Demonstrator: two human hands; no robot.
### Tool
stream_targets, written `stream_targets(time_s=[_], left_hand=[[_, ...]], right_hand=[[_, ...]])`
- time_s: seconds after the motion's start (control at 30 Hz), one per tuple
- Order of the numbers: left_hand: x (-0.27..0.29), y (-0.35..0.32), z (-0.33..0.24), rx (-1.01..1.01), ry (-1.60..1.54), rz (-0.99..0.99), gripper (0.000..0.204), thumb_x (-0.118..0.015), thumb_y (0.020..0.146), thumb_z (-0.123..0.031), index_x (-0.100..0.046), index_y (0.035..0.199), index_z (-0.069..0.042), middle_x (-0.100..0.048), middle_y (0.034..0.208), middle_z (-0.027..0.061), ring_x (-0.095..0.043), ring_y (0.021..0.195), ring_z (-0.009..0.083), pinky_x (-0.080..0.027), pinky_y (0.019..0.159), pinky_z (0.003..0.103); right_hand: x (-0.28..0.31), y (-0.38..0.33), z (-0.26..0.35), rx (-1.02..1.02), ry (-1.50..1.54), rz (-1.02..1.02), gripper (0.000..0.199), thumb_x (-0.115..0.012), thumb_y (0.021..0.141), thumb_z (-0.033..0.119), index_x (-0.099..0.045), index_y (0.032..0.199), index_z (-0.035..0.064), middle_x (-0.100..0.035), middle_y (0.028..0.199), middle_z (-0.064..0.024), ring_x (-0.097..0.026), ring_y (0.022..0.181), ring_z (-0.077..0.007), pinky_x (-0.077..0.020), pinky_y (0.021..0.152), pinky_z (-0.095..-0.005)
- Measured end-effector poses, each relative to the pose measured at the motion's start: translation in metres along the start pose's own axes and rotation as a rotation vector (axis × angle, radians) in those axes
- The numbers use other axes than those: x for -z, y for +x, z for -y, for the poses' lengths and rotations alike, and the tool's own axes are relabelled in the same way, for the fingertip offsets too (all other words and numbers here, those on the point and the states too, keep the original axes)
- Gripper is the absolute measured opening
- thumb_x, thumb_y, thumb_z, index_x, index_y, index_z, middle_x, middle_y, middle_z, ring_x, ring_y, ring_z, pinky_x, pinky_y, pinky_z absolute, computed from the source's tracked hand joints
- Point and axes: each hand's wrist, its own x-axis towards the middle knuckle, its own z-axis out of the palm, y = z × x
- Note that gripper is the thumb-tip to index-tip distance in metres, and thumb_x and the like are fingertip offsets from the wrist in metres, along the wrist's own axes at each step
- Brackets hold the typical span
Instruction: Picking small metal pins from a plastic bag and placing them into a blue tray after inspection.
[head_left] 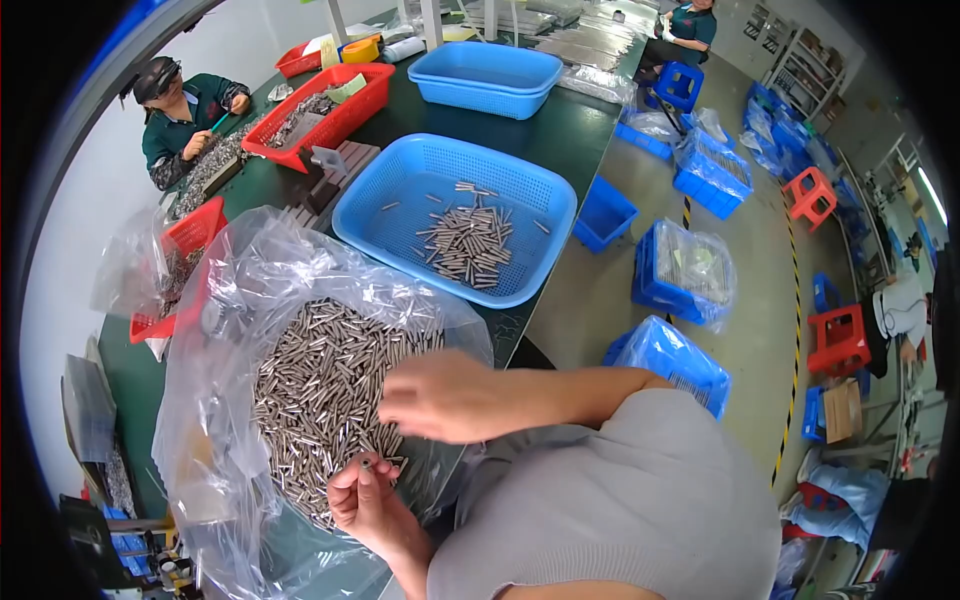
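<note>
A large heap of small silvery metal pins (330, 385) lies in a spread-open clear plastic bag (235, 300) on the green table. At the heap's near edge my left hand (372, 508) is closed, its thumb and finger pinching one small metal pin (367, 463) seen end-on. Over the right side of the heap hovers my right hand (435, 395), palm down and blurred; whether its fingers hold anything is hidden. Beyond the bag stands a blue perforated plastic basket (365, 205) with a smaller pile of metal pins (470, 240) and a few loose ones.
Stacked blue baskets (485, 65) and a red basket (375, 90) of metal parts stand farther back. Another red basket (205, 225) is at left. A co-worker (185, 115) sits across the table. Blue crates (690, 270) and stools (838, 345) line the floor at right.
</note>
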Motion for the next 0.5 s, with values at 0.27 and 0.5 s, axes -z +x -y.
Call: stream_targets(time_s=[0.27, 0.5], left_hand=[[-0.001, -0.004, -0.003, -0.005, 0.051, -0.09, 0.006, -0.056, 0.087, 0.002, -0.057, 0.093, 0.001, -0.064, 0.087, 0.0152, -0.06, 0.069, 0.0162, -0.053, 0.063, 0.026], [-0.003, -0.004, -0.003, -0.005, 0.057, -0.099, 0.006, -0.057, 0.087, 0.001, -0.058, 0.093, 0.001, -0.064, 0.087, 0.0145, -0.06, 0.07, 0.0158, -0.053, 0.062, 0.025]], right_hand=[[-0.055, 0.0, 0.005, 0.154, -0.268, 0.026, 0.011, -0.058, 0.071, 0.021, -0.06, 0.069, 0.0105, -0.054, 0.076, -0.0008, -0.056, 0.076, -0.0189, -0.0464, 0.058, -0.033], [-0.041, 0.0, 0.0, 0.149, -0.18, 0.001, 0.01, -0.062, 0.071, 0.02, -0.058, 0.07, 0.01, -0.052, 0.07, -0.0017, -0.056, 0.07, -0.0207, -0.0461, 0.056, -0.0345]])
